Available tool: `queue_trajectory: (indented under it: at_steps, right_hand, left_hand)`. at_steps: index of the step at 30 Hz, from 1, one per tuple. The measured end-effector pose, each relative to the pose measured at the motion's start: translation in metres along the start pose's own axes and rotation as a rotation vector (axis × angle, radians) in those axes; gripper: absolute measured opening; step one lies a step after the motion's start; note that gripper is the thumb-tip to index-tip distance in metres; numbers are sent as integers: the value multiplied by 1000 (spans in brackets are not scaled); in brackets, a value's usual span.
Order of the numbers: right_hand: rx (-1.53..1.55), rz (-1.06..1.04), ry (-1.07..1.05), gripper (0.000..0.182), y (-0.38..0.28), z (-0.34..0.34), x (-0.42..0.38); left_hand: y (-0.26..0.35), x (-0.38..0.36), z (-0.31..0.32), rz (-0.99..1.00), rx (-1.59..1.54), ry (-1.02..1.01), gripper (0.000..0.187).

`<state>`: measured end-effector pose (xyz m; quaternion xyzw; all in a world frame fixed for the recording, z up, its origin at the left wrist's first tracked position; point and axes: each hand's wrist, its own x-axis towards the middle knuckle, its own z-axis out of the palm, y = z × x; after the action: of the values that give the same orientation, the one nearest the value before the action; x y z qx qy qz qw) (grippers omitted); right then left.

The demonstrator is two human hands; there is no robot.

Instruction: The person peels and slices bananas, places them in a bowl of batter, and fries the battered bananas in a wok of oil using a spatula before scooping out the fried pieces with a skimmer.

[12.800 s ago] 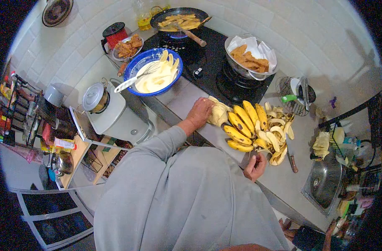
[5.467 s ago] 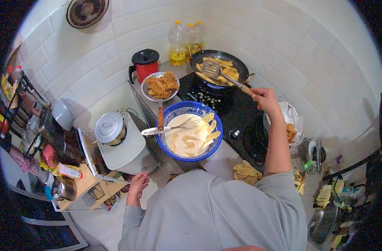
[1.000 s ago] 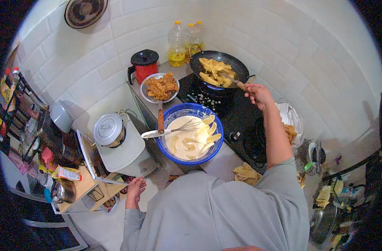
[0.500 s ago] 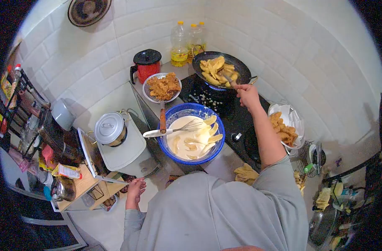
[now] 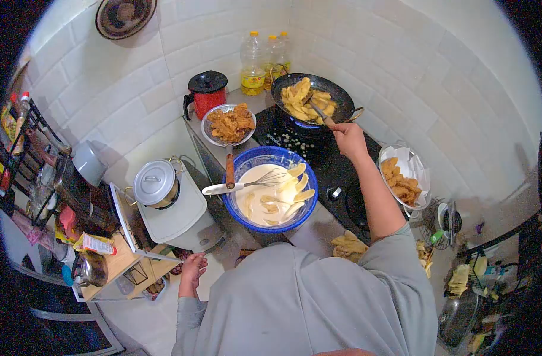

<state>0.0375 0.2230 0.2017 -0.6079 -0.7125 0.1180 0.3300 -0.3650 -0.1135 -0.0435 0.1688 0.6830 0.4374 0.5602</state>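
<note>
My right hand (image 5: 349,140) is closed round the wooden handle of a spatula (image 5: 321,113), whose blade is among yellow battered pieces (image 5: 297,101) in a black wok (image 5: 342,98) on the lit stove. Low at the left, my left hand (image 5: 194,269) is beside the edge of a small shelf; its fingers are bent, and whether they hold anything is unclear. Between my arms stands a blue basin (image 5: 311,210) of pale batter (image 5: 253,204) with banana slices. Across its rim lies a whisk (image 5: 265,180). A strainer (image 5: 250,133) with brown fried pieces rests behind it.
A paper-lined bowl (image 5: 424,172) of fried pieces is right of the stove. At the back stand a red pitcher (image 5: 208,98) and oil bottles (image 5: 253,65). A lidded pot (image 5: 155,183) sits on a white surface at left. A yellowish cloth (image 5: 349,246) lies near my body.
My right hand has moved slightly down and right with the spatula. The spatula has shifted within the wok, and the pieces there have moved a little.
</note>
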Motion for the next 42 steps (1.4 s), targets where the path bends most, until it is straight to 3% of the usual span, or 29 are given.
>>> queue_trajectory:
  at_steps: [4, 9, 19, 22, 30, 37, 42]
  right_hand:
    - [-15, 26, -18, 23, -1, 3, 2]
    - [-236, -193, 30, 20, 9, 12, 11]
    - [-463, -166, 87, 19, 2, -9, 15]
    - [-459, -153, 191, 22, 19, -13, 23]
    - [-449, -91, 72, 26, -9, -48, -2]
    - [-526, -200, 25, 42, 5, -17, 6]
    - [-505, -143, 14, 28, 5, -13, 10]
  left_hand:
    - [-5, 3, -2, 6, -23, 15, 20]
    - [-1, -2, -1, -3, -39, -4, 19]
    - [-2, -2, -3, -23, -62, 11, 18]
    - [-4, -1, -3, -38, -95, 23, 17]
    - [2, -4, 1, -24, -83, 14, 17]
    - [0, -1, 1, -24, -59, 1, 17]
    - [-4, 0, -2, -18, -63, 16, 17]
